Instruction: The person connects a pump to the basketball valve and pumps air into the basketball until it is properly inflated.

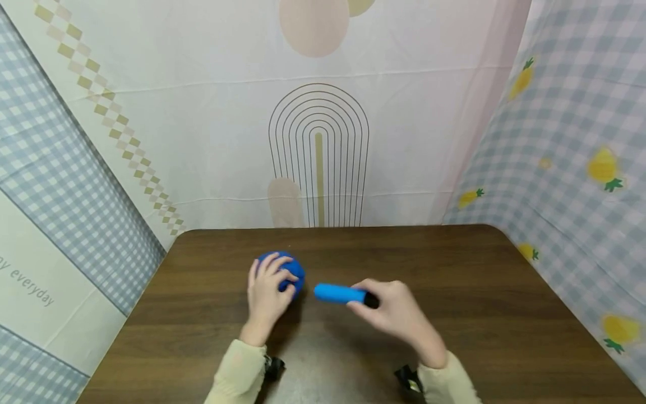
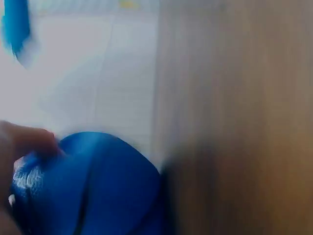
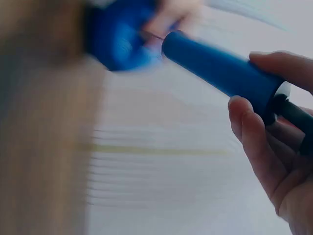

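Note:
A blue ball sits on the wooden table, left of the middle. My left hand grips it from above and the near side, fingers spread and curved over it. In the left wrist view the ball is large and blurred, with dark seams and a pale printed mark. My right hand holds a blue ball pump by its dark handle end, level above the table. From the pump's tip a thin needle points towards the ball; the head view shows a gap between pump and ball.
The brown table top reaches to a patterned white cloth behind it. Checked cloths hang on both sides, the right one printed with yellow pineapples. Dark wrist straps show at the sleeves.

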`<state>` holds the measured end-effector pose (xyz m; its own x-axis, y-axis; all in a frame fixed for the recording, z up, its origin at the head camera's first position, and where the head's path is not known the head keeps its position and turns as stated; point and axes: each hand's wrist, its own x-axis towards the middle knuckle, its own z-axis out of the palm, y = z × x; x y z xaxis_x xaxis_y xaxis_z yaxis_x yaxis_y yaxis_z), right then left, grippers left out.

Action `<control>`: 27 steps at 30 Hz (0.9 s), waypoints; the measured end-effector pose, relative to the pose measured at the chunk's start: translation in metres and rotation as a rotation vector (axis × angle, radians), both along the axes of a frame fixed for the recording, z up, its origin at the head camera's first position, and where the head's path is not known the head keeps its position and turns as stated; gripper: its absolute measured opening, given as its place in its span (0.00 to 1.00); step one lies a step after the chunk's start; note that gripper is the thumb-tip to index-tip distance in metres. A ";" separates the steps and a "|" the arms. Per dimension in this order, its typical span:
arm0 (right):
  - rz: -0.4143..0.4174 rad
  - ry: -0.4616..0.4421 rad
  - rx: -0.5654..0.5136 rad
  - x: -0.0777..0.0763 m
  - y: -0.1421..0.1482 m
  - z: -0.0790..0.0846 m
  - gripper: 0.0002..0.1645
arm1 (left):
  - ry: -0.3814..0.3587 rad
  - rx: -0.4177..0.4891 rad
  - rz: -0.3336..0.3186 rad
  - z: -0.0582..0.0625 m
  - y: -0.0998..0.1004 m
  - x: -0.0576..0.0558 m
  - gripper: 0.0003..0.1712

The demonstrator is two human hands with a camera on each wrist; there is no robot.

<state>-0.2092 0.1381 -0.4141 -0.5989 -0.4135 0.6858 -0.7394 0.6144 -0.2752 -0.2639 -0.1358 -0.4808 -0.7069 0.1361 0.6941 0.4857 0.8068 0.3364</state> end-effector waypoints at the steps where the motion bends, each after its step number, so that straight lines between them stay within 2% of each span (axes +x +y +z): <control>1: -0.015 0.001 -0.051 0.001 0.005 0.003 0.15 | -0.011 0.017 0.011 0.001 -0.004 0.000 0.10; 4: -0.047 -0.034 -0.157 0.003 0.018 0.011 0.16 | -0.066 0.039 0.000 0.005 -0.011 0.000 0.11; 8: -0.005 -0.125 -0.129 0.001 0.024 0.012 0.13 | -0.139 0.000 -0.064 0.006 -0.008 0.001 0.08; 14: -0.010 -0.152 -0.109 -0.003 0.030 0.011 0.14 | -0.155 0.032 -0.047 0.006 -0.002 0.001 0.09; 19: -0.039 -0.232 -0.057 -0.003 0.038 0.016 0.13 | -0.184 0.011 -0.053 0.009 -0.002 0.002 0.08; 23: -0.057 -0.362 0.018 -0.004 0.047 0.017 0.11 | -0.201 -0.005 -0.067 0.013 -0.001 0.003 0.07; 27: -0.023 -0.494 0.110 -0.012 0.059 0.010 0.13 | -0.217 -0.033 -0.074 0.016 -0.001 0.005 0.07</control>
<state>-0.2209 0.1970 -0.4039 -0.8509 -0.4500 0.2711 -0.5227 0.6742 -0.5218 -0.2592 -0.1371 -0.4646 -0.8262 0.2128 0.5216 0.4630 0.7840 0.4135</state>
